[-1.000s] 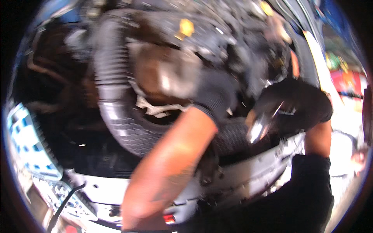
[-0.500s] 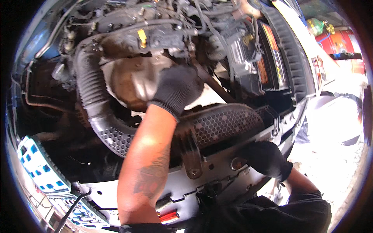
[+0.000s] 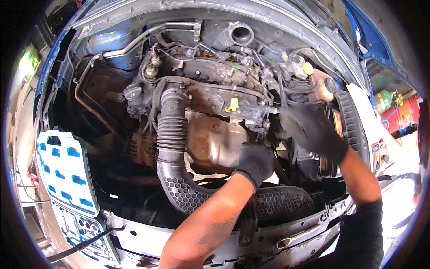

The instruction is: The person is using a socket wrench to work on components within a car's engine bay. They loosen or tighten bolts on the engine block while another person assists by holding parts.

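Both gloved hands are in at the engine (image 3: 206, 74), which sits just ahead of them from where I stand. Left hand (image 3: 256, 163): knuckles up, fingers curled downward and mostly hidden; can't tell how far open, or whether it has hold of anything. It's at the right end of the brownish metal heat shield (image 3: 215, 141). Right hand (image 3: 311, 130): blurred, back of the glove up, fingers pointing left toward hoses and wiring at the engine's end; finger opening and any grip can't be told.

Just ahead of the left hand, a yellow dipstick handle (image 3: 232, 105). Left of that hand, a black ribbed hose (image 3: 172, 134) running down into a honeycomb-patterned duct (image 3: 284, 199), which curves round nearer the person, passing behind the left forearm. Battery (image 3: 338, 121) partly covered, beside the right hand. Beyond the right hand, a yellow cap (image 3: 307, 68).

Nearer the person than both hands, a metal wrench (image 3: 299, 236) lies on the light-coloured front crossmember (image 3: 148, 234). Far left of the hands, an open blue-and-white tool case (image 3: 67, 172). Well off to the right, a green cylinder (image 3: 383, 101).
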{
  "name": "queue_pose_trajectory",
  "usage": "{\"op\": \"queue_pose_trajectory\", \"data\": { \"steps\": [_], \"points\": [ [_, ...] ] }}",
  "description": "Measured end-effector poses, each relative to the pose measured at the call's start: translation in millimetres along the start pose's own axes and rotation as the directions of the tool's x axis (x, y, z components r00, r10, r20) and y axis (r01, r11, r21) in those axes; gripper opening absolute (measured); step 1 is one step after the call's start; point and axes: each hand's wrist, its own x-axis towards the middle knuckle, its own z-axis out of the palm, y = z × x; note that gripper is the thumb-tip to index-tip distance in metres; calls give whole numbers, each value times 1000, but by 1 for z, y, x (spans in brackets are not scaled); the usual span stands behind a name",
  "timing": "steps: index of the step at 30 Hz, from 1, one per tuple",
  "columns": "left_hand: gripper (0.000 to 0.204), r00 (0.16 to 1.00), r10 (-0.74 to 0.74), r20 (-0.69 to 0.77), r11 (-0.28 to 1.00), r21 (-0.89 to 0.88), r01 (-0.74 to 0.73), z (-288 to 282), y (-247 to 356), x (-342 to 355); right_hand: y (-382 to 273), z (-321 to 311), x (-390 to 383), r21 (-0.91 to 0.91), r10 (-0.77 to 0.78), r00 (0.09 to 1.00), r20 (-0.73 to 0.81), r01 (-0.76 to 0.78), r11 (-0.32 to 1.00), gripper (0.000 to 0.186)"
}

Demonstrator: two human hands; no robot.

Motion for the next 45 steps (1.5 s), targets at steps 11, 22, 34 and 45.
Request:
{"op": "queue_pose_trajectory", "data": {
  "steps": [11,22,34,45],
  "points": [
    [22,999,-7,-39,999,-38,5,19,20,3,103,66,213,-396,334,730,596,-95,913,45],
    [19,1000,-4,11,991,-133,5,7,22,0,54,30,201,-320,452,666,594,-319,892,52],
    [19,999,-22,-49,998,-62,18,16,24,1,108,64,203,-406,310,791,528,-86,910,45],
    [18,999,-19,-36,992,-124,15,13,25,3,121,60,195,-268,-47,870,491,202,942,30]
  ]
}}
